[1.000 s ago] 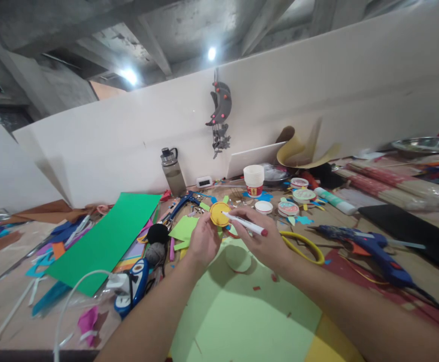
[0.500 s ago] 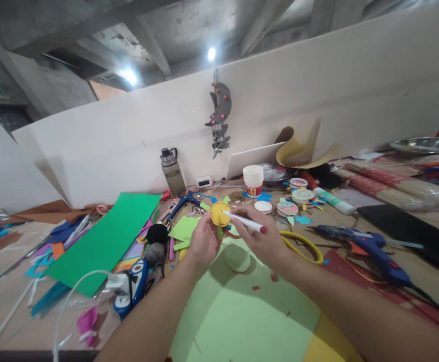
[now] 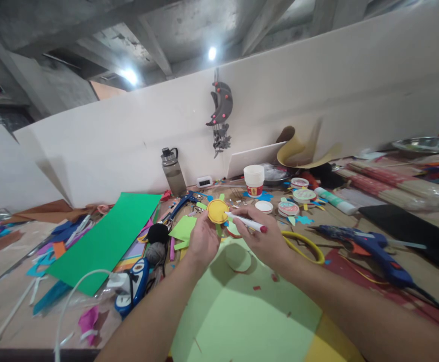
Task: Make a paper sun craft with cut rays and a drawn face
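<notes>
My left hand (image 3: 203,240) is closed on a round yellow paper disc (image 3: 218,211) with a red rim and green strips sticking out of it, held above the table. My right hand (image 3: 263,240) pinches a white marker (image 3: 246,222) with a red end cap, its tip resting at the disc's right edge. Below both hands lies a light green paper sheet (image 3: 242,311) with a small round green cut-out (image 3: 237,258) on it.
A dark green sheet (image 3: 108,239) lies to the left, yellow-handled scissors (image 3: 303,246) and a blue glue gun (image 3: 370,249) to the right. A water bottle (image 3: 173,172), paper cups (image 3: 254,180) and finished paper discs (image 3: 294,201) stand further back. Paper scraps and a white cable (image 3: 72,296) clutter the left side.
The disc has tilted up slightly in my left hand, and the marker tip has slid from the disc's middle to its right edge. Both hands stay in about the same place.
</notes>
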`<action>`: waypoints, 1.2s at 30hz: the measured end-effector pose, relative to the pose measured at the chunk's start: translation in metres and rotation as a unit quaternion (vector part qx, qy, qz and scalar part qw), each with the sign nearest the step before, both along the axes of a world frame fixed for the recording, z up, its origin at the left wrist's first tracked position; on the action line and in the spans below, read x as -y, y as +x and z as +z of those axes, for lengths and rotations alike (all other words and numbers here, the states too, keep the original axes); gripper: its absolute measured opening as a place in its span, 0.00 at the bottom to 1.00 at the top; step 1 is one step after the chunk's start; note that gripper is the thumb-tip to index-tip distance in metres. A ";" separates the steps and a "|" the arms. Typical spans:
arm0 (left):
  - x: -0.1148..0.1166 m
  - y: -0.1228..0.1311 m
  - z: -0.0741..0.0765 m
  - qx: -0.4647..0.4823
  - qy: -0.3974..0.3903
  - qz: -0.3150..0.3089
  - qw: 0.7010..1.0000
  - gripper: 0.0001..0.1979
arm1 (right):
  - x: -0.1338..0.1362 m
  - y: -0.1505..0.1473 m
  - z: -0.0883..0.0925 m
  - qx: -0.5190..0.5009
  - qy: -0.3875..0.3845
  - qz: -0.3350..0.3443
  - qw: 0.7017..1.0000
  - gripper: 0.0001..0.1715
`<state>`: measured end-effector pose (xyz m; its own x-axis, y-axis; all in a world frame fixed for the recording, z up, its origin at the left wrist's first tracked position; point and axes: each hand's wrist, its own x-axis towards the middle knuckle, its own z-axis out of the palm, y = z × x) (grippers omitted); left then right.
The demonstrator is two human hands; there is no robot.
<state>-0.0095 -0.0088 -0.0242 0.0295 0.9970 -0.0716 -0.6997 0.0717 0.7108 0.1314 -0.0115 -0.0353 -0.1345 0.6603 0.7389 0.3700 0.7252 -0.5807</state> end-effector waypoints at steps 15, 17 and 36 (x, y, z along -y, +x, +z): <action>0.000 0.001 0.000 0.004 0.007 -0.007 1.000 0.18 | -0.001 -0.001 -0.001 0.005 -0.002 -0.008 1.000 0.05; -0.001 0.001 -0.001 0.008 0.003 -0.007 1.000 0.18 | -0.001 -0.001 -0.002 0.004 -0.001 -0.006 1.000 0.05; -0.004 -0.001 -0.015 -0.015 0.006 -0.018 1.000 0.12 | 0.002 -0.003 -0.001 0.008 0.019 -0.002 1.000 0.06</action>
